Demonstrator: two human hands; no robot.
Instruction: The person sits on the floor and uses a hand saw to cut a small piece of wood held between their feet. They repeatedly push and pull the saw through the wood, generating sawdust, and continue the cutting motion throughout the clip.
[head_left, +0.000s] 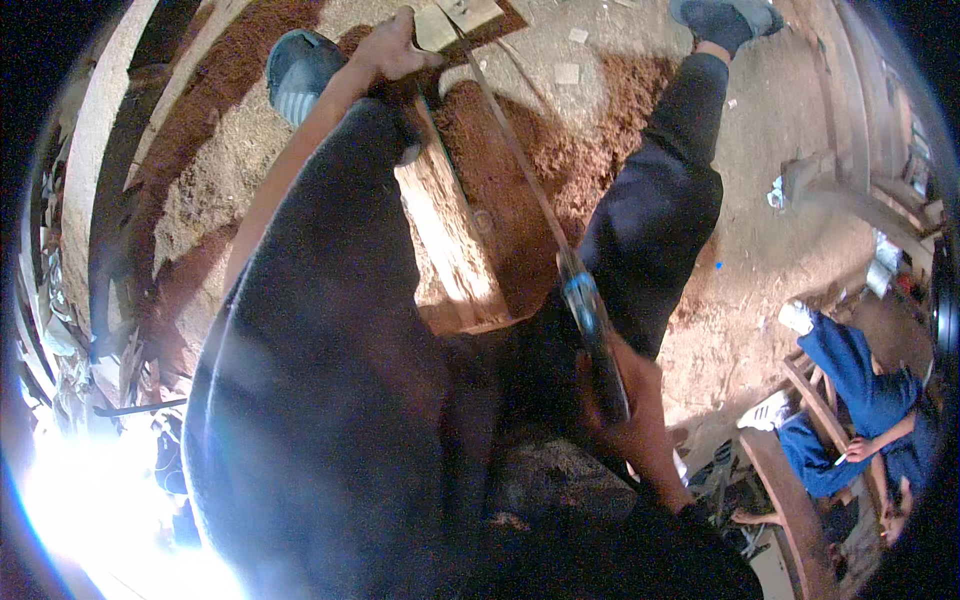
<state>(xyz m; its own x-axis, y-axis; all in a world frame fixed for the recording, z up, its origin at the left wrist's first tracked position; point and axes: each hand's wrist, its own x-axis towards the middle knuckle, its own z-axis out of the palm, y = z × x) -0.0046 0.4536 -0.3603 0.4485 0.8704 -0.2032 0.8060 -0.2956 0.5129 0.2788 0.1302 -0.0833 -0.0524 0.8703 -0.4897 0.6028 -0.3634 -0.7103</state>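
My right hand [630,400] is wrapped round the dark handle of a saw [590,310] with a blue band on it. Its long, narrow blade, seen nearly edge-on, slants up and left to a pale piece of wood [437,28]. At that piece's left edge is my left hand [392,48], gripping it with thumb and fingers spread around the side. The blade's tip lies close to the right of this hand. Between my legs runs a thick wooden beam [455,235], its rough left face brightly lit.
Reddish sawdust [590,130] and small offcuts [567,74] lie on the ground. My grey shoes [303,75] flank the work. Long boards [110,170] stand at the left. At the lower right another person in blue [850,370] sits beside a wooden plank [790,510].
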